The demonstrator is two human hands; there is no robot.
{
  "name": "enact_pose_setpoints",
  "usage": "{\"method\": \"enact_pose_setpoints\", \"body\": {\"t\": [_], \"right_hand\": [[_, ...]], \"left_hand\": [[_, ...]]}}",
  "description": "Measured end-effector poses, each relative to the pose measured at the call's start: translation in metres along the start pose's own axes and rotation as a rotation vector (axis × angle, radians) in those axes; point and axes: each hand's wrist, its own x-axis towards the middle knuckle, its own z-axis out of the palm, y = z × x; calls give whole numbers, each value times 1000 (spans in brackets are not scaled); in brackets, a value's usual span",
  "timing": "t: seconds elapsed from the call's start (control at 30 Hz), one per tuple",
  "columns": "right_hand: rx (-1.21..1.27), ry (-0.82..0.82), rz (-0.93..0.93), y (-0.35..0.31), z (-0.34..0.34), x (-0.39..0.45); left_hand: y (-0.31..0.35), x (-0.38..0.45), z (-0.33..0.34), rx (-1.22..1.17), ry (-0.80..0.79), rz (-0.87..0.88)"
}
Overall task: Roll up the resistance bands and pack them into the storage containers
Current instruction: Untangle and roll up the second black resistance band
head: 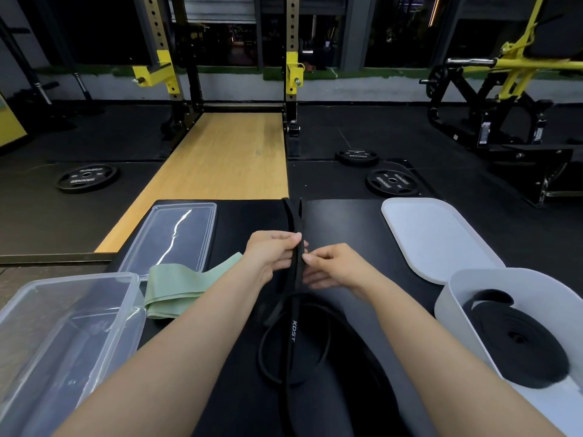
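Head view, left to right: clear container (63,335) and green band (176,288) wait on my worktop (347,228). My left hand (271,257) and right hand (331,266) reach forward, fingers pinching the black band (298,247) between them. It looks limp, rubbery, light; best gripped near one end to start rolling. A rolled band (517,339) sits in the white container (467,288).

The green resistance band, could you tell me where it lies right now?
In the head view, the green resistance band lies left of centre, between the clear container and the left hand, overlapping the clear lid.
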Motion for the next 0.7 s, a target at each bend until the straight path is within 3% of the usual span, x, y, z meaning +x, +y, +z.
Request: {"method": "enact_pose_setpoints", "body": {"t": [0.43, 0.7], "right_hand": [[85, -137, 0, 2, 8, -26], [80, -99, -1, -4, 8, -35]], "left_hand": [[5, -6, 4, -274, -6, -3], [9, -13, 13, -199, 48, -5]]}}
